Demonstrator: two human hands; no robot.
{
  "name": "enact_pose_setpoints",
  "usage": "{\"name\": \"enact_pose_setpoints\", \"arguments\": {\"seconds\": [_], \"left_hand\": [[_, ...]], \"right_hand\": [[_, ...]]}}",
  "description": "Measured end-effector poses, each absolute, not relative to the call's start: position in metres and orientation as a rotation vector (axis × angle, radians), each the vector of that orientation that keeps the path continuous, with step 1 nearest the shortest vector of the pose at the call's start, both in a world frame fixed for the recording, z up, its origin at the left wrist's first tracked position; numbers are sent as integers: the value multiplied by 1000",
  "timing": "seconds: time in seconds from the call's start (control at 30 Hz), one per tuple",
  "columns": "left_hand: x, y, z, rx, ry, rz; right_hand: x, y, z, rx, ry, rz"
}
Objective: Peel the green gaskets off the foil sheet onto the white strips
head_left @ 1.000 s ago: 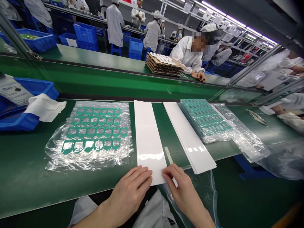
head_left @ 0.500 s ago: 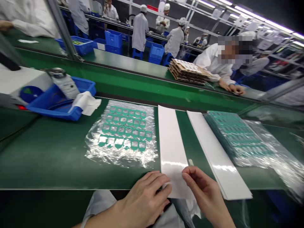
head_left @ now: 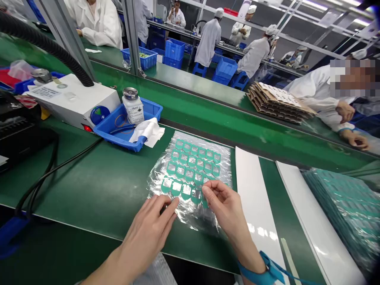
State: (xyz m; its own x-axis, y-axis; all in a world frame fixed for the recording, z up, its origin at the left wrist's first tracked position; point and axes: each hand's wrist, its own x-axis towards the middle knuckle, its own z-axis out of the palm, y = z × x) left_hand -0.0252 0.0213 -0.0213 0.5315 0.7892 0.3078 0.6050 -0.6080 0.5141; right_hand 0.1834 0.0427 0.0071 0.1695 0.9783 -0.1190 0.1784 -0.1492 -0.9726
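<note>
The right hand (head_left: pixel 222 202) hung over the near row of green pieces (head_left: pixel 189 180), thumb and forefinger bent close together in a pinch; whether their tips had hold of a piece could not be told. The left hand (head_left: pixel 150 223) was spread loosely, fingers a little curled, at the near left edge of the plastic sheet (head_left: pixel 160 174), with nothing visible in its grasp. The green pieces lay on that sheet in four rows, straight ahead of the person, the right hand hiding the end of the nearest row. For good work there, the pinch was probably best kept light and at a piece's rim, with the left fingers steadying the film, since it looked thin and crinkled and might have dragged the neighbours along. Just right of the sheet lay a white strip (head_left: pixel 255 186); the cord of the blue wristband (head_left: pixel 263 271) trailed across its near end, and could have snagged on a wide swing. Beyond came a pale stick (head_left: pixel 289 257), more white strips (head_left: pixel 311 213) and a stack of wrapped sheets (head_left: pixel 344 209). Near the far left corner stood a blue tray (head_left: pixel 118 134) holding a bottle (head_left: pixel 134 109), a white cloth (head_left: pixel 150 132) draped over its edge, leaving less room on that side.
</note>
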Motion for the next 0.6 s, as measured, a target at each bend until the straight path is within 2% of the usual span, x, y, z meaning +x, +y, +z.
{"name": "enact_pose_setpoints", "arguments": {"seconds": [0.27,0.6], "left_hand": [[-29,24,-27,2462,1158,741],[-28,25,-28,2459,1193,830]], "right_hand": [[161,55,1,-1524,-1185,1224],[141,61,-9,-1574,-1358,1133]]}}
